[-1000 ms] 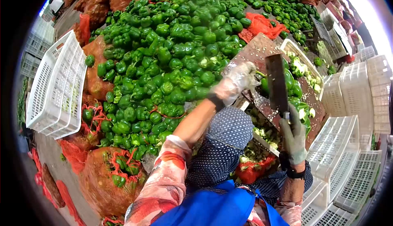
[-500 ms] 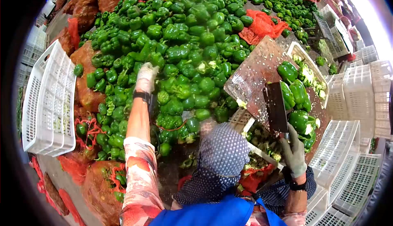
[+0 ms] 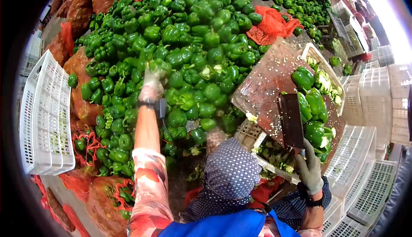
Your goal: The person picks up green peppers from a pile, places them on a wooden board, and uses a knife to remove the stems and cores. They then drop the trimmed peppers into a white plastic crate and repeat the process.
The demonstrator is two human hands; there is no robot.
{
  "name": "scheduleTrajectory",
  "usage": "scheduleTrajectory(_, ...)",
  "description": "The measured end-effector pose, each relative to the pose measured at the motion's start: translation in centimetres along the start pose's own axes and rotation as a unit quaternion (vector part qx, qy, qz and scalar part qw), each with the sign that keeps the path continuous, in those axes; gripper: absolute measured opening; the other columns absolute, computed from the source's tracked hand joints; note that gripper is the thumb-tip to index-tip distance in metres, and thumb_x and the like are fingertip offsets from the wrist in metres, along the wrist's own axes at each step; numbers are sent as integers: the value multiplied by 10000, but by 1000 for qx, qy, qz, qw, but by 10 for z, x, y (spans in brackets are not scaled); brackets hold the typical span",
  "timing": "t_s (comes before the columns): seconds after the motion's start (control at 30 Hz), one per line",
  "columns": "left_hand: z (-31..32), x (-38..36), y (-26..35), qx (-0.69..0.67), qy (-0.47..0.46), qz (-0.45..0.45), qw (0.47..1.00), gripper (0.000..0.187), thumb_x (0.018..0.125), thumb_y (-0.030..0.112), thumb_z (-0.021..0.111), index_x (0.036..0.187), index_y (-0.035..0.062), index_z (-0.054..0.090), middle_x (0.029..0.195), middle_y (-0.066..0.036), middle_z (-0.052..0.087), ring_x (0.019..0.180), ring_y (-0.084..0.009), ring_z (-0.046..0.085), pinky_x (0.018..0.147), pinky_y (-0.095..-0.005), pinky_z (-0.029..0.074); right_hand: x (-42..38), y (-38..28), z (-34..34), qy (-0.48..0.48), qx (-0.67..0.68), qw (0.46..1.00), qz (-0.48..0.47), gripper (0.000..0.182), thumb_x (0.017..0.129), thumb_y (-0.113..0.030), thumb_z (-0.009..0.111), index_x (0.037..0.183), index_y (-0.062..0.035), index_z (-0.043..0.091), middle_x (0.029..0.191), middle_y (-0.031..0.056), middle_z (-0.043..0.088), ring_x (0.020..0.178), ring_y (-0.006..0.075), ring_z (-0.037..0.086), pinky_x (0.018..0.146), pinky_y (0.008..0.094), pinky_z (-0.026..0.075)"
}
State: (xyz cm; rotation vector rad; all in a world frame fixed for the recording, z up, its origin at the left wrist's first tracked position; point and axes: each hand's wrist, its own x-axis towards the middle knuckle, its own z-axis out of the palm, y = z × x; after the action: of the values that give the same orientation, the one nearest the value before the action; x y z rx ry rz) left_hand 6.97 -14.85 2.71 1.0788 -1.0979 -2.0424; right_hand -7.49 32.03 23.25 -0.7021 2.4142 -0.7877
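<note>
My gloved left hand point(image 3: 153, 80) reaches into the heap of green bell peppers point(image 3: 178, 56). Its fingers, slightly blurred, close around one green bell pepper point(image 3: 160, 68). In my gloved right hand point(image 3: 310, 170) is the handle of a cleaver point(image 3: 292, 121). The cleaver's broad dark blade lies over the reddish-brown cutting board point(image 3: 268, 80), which is strewn with pale seeds. Beside the blade sit several green bell peppers point(image 3: 316, 104), some touching each other.
Behind the board, a white tray point(image 3: 307, 53) holds pepper cores. White plastic crates stand left point(image 3: 47, 116) and right point(image 3: 349, 155). Red mesh point(image 3: 271, 24) lies on the heap. Mesh sacks point(image 3: 81, 82) line the left side. A patterned cloth point(image 3: 231, 168) covers my knee.
My left hand draws back slightly, and the pepper at its fingers shifts toward me against the heap. My right hand and the cleaver move down a little. The whole view shifts slightly.
</note>
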Motion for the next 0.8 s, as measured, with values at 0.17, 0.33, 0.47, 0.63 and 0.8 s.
scheduleTrajectory(0.17,57,-56,16,-37,-165,94,981,590,774,-50,642,1294,92,401,1219,-84,555,1074,-239,590,876,-398,535,-2,4,3,31,-23,997,-67,496,881,-106,556,1355,-32,429,1125,232,628,1043,345,623,888,373,472)
scheduleTrajectory(0.33,176,-120,29,275,-252,379,847,761,624,-23,749,1300,100,422,1270,-150,505,1144,-277,531,963,-340,456,-10,12,1,30,4,999,-26,500,904,-233,556,1352,-46,434,1052,255,633,911,357,652,796,416,496)
scheduleTrajectory(0.47,222,-161,10,538,-292,466,639,817,506,96,839,1252,102,506,1264,-163,494,1238,-380,442,1049,-422,394,-26,4,10,113,77,987,-86,536,895,-217,573,1357,-1,408,881,221,643,757,261,642,707,376,501)
scheduleTrajectory(0.63,217,-155,-11,344,-401,396,751,760,582,-60,753,1282,91,498,1312,-78,421,1123,-214,509,920,-287,462,-39,-1,5,106,99,986,-85,509,890,-201,577,1348,-39,426,1091,249,629,979,345,644,830,400,492)
scheduleTrajectory(0.8,214,-164,-17,266,-368,360,815,500,749,-35,690,1210,55,519,1185,-71,518,980,-150,561,778,-271,504,-44,0,2,111,53,986,-114,510,885,-202,584,1343,-36,432,1112,268,611,1016,390,617,843,423,493)
